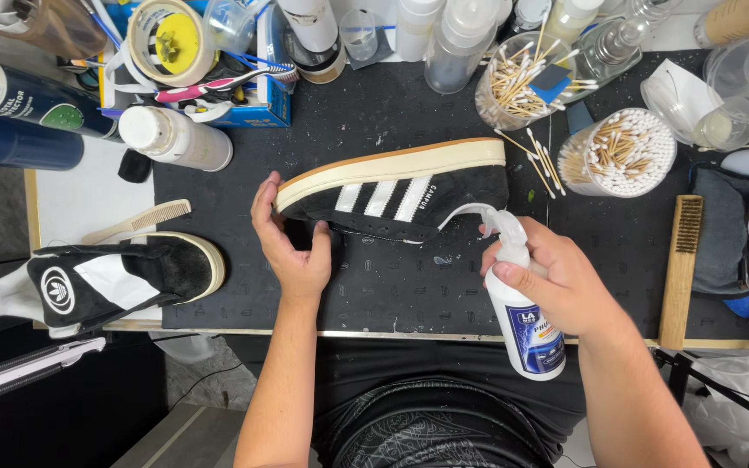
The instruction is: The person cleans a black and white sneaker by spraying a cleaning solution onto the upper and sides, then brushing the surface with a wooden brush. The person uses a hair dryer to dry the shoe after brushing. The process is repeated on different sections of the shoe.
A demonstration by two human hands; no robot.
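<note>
Both hands work at one black suede sneaker with three white side stripes and a cream rubber sole [396, 192], which lies on its side in the middle of the black mat covering the table [374, 113], sole edge turned away from the person. Left hand [292, 238] cups the sneaker's heel end, thumb over the sole rim and fingers curled under the upper, gripping it. Right hand [561, 277] is closed around a white plastic spray bottle with a blue label [522, 316], index finger over the trigger head, the nozzle just beside the sneaker's toe.

Left of the sneaker, at the mat's edge, rests its partner, a second black suede sneaker with a white tongue [114, 277], and a pale wooden comb [140, 219] lies between that one and a white capped bottle lying on its side [175, 139]. Beyond the sneaker's toe stand two clear round tubs of cotton swabs [621, 152], with loose swabs scattered next to them. Right of the sneaker, well apart, a long wooden-backed bristle brush [680, 269] lies along the mat's edge. Behind the sneaker, a row of clear and white bottles [461, 39] lines the far side, with a roll of tape [166, 39] further left.
</note>
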